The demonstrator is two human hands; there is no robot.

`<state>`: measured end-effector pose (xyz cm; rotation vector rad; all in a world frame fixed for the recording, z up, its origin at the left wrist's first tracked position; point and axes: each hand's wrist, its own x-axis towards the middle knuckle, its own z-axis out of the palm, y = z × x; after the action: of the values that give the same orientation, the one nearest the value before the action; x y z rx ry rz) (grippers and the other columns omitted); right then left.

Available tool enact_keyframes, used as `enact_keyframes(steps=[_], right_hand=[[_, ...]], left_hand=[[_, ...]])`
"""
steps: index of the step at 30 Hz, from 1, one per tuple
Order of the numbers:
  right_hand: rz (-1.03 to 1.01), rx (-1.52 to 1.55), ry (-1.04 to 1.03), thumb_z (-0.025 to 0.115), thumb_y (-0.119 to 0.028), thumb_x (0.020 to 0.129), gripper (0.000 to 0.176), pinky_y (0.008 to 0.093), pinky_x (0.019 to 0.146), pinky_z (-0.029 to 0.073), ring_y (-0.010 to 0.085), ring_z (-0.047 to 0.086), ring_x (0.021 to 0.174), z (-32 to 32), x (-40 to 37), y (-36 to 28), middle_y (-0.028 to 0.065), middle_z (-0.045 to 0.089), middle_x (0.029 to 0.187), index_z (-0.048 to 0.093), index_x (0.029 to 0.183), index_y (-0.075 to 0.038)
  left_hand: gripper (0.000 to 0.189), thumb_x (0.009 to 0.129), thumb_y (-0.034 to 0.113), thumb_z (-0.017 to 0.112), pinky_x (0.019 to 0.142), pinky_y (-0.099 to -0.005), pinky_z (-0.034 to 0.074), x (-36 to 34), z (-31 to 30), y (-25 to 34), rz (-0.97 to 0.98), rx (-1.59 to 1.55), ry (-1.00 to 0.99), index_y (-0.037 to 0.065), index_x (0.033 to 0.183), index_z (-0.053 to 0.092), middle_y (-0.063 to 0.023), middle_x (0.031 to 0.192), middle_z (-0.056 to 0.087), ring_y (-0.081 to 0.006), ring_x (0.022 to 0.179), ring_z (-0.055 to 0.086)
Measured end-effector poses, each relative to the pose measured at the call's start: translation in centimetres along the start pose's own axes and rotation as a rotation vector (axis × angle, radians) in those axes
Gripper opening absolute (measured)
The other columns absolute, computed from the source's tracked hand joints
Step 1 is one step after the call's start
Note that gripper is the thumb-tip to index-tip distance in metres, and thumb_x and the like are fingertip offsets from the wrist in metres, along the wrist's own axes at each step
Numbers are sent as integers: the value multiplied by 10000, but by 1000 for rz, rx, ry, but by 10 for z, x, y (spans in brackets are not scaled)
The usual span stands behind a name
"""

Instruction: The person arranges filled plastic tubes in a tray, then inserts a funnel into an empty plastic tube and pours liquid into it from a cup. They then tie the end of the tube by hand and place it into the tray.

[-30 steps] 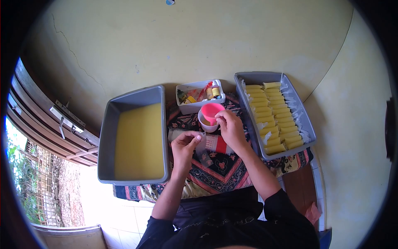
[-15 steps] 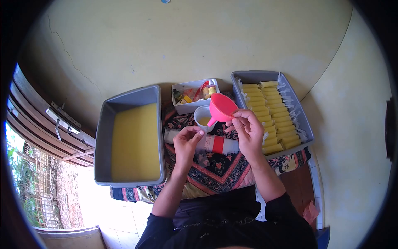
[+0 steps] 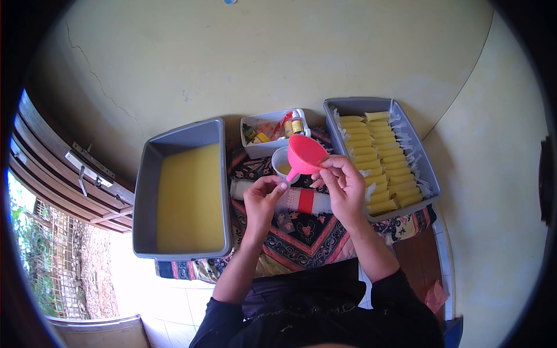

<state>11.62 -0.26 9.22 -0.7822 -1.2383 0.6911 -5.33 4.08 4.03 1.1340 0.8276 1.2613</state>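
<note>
My right hand (image 3: 343, 188) pinches the rim of a pink funnel (image 3: 305, 153), which is tilted with its spout pointing down and left. Between the thumb and finger of my left hand (image 3: 262, 200) is the top of a thin clear plastic bag (image 3: 284, 221) that hangs down below. The funnel's spout tip is right at the bag's mouth. Partly hidden behind the funnel stands a white cup (image 3: 278, 158) with yellow liquid in it. A pack of clear plastic bags with a red band (image 3: 306, 200) lies beneath both hands.
To the left stands a large grey tub (image 3: 144, 203) of yellow liquid. A second grey tub (image 3: 428, 168) on the right holds rows of filled yellow bags (image 3: 362, 151). Behind the cup is a white box (image 3: 264, 152) with small bottles. Patterned cloth (image 3: 307, 249) covers the surface.
My right hand has brought the funnel slightly left and down, so its spout now meets the bag's mouth at my left fingers. My left hand has barely moved.
</note>
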Motion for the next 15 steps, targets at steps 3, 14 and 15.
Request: enact_keyframes(steps=[3,14,15], right_hand=[[10,1,-9,524,47,922,98,263,678,579,149,633,829,1,0,1,107,551,1018,538,1018,51],[-61,-96,-57,542,34,917,92,256,683,571,146,635,819,0,7,-6,116,558,1034,564,1005,55],[-60,-96,-58,542,34,917,92,256,683,571,146,635,819,1,6,-6,116,558,1034,564,1005,55]], left_hand=[[164,848,37,688,787,-235,496,0,-1,-2,16,24,-18,-37,986,638,-51,897,662,-99,833,608],[156,849,29,684,771,-234,498,0,-7,-2,29,-55,-49,-31,988,644,-50,909,665,-93,842,607],[156,849,29,684,771,-234,498,0,-7,-1,28,-55,-48,-31,988,644,-50,909,665,-93,842,607]])
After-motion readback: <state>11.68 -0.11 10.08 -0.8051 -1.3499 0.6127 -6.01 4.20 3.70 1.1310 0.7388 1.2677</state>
